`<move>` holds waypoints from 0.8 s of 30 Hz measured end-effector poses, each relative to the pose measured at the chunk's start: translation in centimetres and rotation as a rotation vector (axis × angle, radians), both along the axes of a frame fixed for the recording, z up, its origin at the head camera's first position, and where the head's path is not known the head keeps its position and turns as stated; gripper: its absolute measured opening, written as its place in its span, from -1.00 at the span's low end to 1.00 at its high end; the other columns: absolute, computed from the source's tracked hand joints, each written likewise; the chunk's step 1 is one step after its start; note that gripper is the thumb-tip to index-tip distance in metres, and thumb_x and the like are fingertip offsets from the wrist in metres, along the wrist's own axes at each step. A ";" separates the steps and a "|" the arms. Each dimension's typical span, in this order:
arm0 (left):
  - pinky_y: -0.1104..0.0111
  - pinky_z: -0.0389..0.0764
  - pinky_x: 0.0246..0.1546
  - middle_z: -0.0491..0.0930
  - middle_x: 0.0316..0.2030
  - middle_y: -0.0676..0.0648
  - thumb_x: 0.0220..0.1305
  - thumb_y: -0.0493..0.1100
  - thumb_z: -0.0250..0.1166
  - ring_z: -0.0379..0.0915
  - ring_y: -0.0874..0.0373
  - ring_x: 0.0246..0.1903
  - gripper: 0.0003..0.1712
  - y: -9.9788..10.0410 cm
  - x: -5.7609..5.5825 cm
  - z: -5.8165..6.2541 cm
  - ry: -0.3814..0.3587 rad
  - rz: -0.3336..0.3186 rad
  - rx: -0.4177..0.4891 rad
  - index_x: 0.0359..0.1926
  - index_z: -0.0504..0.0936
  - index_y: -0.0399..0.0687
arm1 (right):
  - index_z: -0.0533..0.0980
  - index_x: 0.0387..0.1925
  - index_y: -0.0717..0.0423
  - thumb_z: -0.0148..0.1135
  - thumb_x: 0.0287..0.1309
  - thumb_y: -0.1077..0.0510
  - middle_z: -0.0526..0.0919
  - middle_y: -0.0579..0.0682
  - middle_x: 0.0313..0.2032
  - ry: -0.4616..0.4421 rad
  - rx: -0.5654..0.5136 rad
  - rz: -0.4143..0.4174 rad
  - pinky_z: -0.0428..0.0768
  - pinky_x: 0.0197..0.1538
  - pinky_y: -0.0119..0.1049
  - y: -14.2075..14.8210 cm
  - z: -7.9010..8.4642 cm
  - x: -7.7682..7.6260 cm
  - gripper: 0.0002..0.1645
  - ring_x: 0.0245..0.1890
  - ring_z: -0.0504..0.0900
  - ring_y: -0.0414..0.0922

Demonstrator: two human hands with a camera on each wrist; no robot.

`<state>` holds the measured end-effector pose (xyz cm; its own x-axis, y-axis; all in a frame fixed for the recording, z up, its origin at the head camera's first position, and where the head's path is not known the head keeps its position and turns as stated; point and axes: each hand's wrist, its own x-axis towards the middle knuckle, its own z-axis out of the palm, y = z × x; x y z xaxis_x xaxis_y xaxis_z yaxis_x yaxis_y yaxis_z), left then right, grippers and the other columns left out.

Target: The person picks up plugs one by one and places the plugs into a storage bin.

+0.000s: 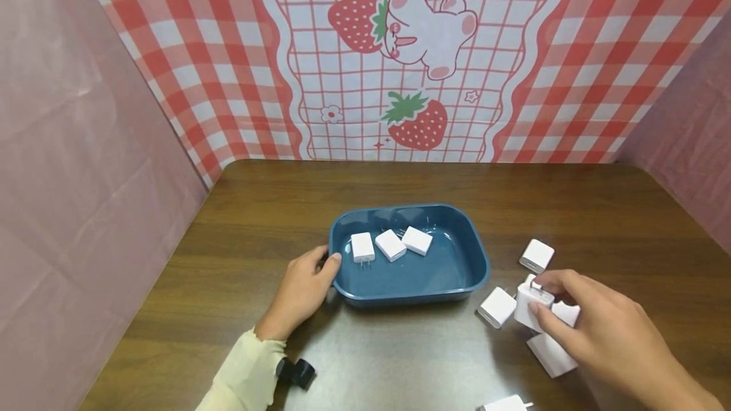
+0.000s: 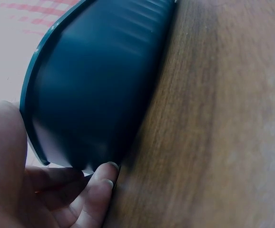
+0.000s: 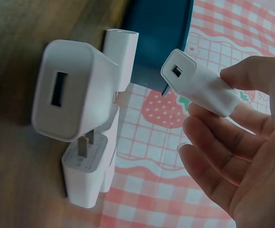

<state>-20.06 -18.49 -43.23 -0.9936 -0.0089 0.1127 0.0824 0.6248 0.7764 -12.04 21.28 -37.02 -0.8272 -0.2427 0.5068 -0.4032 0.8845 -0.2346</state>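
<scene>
My left hand (image 1: 304, 284) grips the left end of a blue plastic tray (image 1: 400, 283), thumb over the rim and fingers against the outer wall. In the left wrist view its fingertips (image 2: 106, 175) lie low on that wall, close to the tabletop. Three white USB chargers, one with its prongs (image 1: 364, 264) showing, lie inside the tray. To the right, my right hand (image 1: 613, 328) pinches another white charger (image 3: 201, 83) between thumb and fingers. In the right wrist view its USB port faces the camera, while the far end is hidden by the fingers.
Several loose white chargers lie right of the tray, among them one at the back (image 1: 537, 255), one near the tray's corner (image 1: 497, 307) and one at the front edge of view (image 1: 507, 404). The brown wooden table (image 1: 274, 195) meets a red checked cloth (image 1: 228, 81) behind.
</scene>
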 end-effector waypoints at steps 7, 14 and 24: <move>0.03 0.50 0.15 0.66 0.06 -0.10 0.43 0.07 0.17 0.56 0.00 0.07 -0.53 0.0 -0.1 -0.1 0.002 -0.001 0.001 0.18 0.64 -0.11 | 0.59 -0.16 -0.10 0.60 -0.26 0.13 0.71 -0.25 -0.33 0.046 0.002 -0.010 0.37 -0.43 -0.47 -0.4 0.7 -0.5 -0.49 -0.44 0.56 -0.26; 0.01 0.50 0.14 0.65 0.06 -0.12 0.44 0.07 0.17 0.56 -0.02 0.07 -0.52 0.0 -0.1 0.1 0.008 -0.009 -0.001 0.18 0.63 -0.13 | 0.57 -0.23 -0.11 0.59 -0.22 0.12 0.68 -0.23 -0.39 0.061 -0.006 -0.046 0.44 -0.44 -0.34 -0.8 1.7 -1.0 -0.56 -0.43 0.53 -0.35; 0.02 0.51 0.13 0.66 0.04 -0.12 0.43 0.06 0.18 0.57 -0.01 0.05 -0.53 -0.1 -0.1 -0.1 0.017 -0.009 0.003 0.17 0.64 -0.14 | 0.56 -0.30 -0.15 0.61 -0.19 0.13 0.68 -0.24 -0.42 0.044 -0.062 -0.004 0.42 -0.36 -0.56 -2.4 2.8 -2.2 -0.60 -0.44 0.59 -0.39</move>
